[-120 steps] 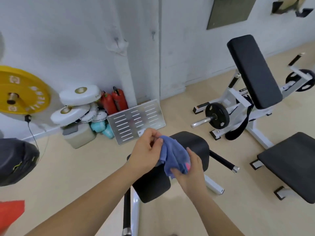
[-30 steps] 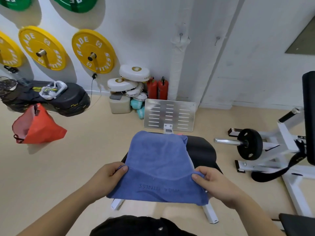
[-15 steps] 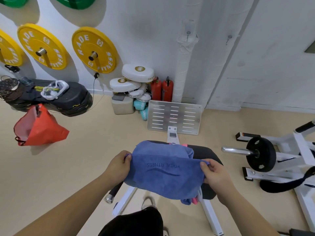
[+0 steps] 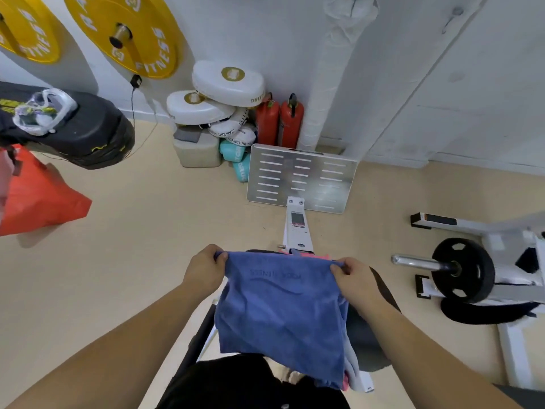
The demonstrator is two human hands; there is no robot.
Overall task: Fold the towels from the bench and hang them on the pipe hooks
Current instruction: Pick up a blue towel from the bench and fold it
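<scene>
Gym floor and black bench lie below as the left hand and right hand pinch the top corners of a hanging blue towel, soft, light cloth best gripped at its corners.

Blue towel hangs doubled (faint lettering) over black bench.

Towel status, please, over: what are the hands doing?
Left hand and right hand each pinch a top corner. Blue towel hangs above the bench. Nothing seen blocking it.
</scene>
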